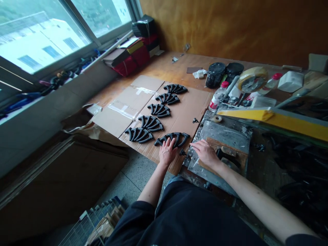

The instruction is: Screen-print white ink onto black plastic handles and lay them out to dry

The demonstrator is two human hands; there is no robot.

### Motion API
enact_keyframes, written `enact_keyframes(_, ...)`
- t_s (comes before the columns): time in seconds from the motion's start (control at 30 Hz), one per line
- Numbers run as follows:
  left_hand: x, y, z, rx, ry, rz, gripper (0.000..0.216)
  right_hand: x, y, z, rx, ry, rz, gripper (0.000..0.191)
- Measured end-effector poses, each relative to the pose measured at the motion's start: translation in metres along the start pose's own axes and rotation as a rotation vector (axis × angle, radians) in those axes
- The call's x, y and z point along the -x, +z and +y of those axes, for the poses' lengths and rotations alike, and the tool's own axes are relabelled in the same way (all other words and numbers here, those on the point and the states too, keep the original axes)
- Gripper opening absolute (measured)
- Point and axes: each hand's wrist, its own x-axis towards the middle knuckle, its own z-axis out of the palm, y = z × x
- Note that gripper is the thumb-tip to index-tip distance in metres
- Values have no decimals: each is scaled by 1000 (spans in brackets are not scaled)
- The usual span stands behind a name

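My left hand (pixel 167 152) rests with its fingers spread on the nearest row of black curved handle-like parts (pixel 183 138). This row lies at the front of a cardboard sheet (pixel 194 102). More such parts form several fan-shaped groups behind and to the left, one of them a front-left group (pixel 139 135). Just right of the sheet, my right hand (pixel 205 154) hovers over the edge of a metal plate (pixel 225 135), fingertips drawn together and pointing left. Whether anything small is between them cannot be made out. A small black knob (pixel 182 152) sits between my hands.
Beyond the plate are a tape roll (pixel 217 118), a red-capped bottle (pixel 217 95), black tubs (pixel 216 73) and a yellow bar (pixel 243 114). A dark heap of parts (pixel 302 171) lies at right. Cardboard sheets (pixel 77 171) lean at left, near a wire basket (pixel 94 218).
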Motion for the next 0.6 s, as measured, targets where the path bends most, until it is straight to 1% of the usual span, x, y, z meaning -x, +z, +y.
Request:
enact_keyframes(0.07,3,-3,-8,28,-14,85,53,-26,21,-7,51,38,-97,32)
enact_keyframes(0.13,4,-4,-16,56,-136,160,50,-46,40,-8,124,97,-206,34)
enact_keyframes(0.2,4,-5,-25,96,-280,157,46,-60,53,-5,191,152,-295,37)
enact_keyframes(0.27,2,-5,-33,143,-351,99,40,-69,60,-2,239,195,-349,38)
enact_keyframes(0.33,2,-5,-39,180,-369,65,35,-76,64,1,263,221,-370,39)
enact_keyframes(0.4,3,-5,-41,195,-386,61,31,-80,65,2,271,234,-377,41)
enact_keyframes(0.5,4,-5,-39,201,-396,37,30,-83,66,1,259,244,-363,41)
enact_keyframes(0.6,-3,-5,-35,214,-391,3,31,-85,67,-3,237,253,-351,40)
